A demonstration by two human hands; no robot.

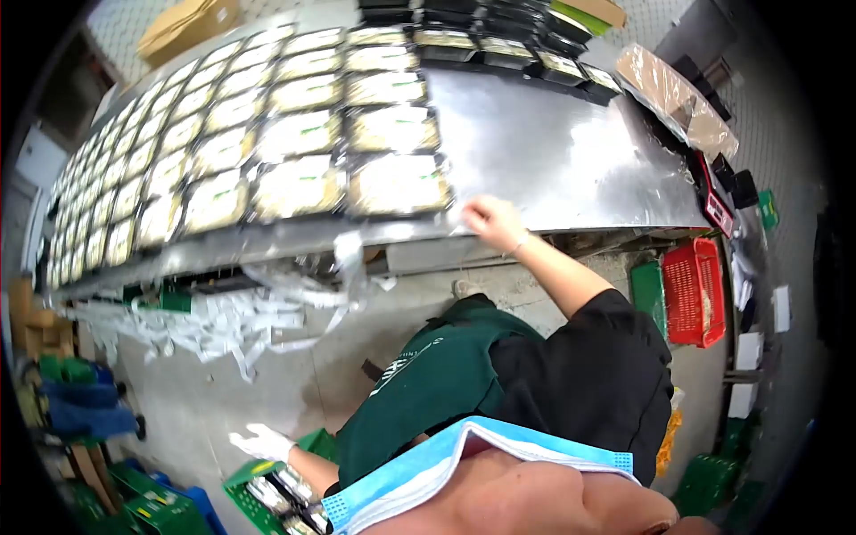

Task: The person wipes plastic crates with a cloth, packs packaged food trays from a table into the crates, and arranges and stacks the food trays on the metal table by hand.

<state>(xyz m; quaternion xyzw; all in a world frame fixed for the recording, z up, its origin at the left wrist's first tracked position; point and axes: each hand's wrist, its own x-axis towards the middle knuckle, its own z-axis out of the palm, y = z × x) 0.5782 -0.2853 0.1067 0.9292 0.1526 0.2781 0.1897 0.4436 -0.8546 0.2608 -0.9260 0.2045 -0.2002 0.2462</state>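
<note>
My right hand [493, 223] is bare and held over the front edge of the steel table [553, 147]. Its fingers look curled together, slightly blurred, with nothing visible in them. Just left of it lies the nearest black food tray [399, 185], with pale contents under clear film and a small green label. My left hand [263, 441] wears a white glove and is stretched out low at my side, fingers apart and holding nothing. Below it stands a green crate [245, 481] with several similar packed trays inside.
Rows of packed trays [299, 134] cover the table's left side. Stacked black trays [508, 18] stand at the far edge. A red basket [691, 294] is at the right, beside a scale-like red device [716, 198]. White strips [232, 321] hang beneath the table. Green crates [160, 513] sit lower left.
</note>
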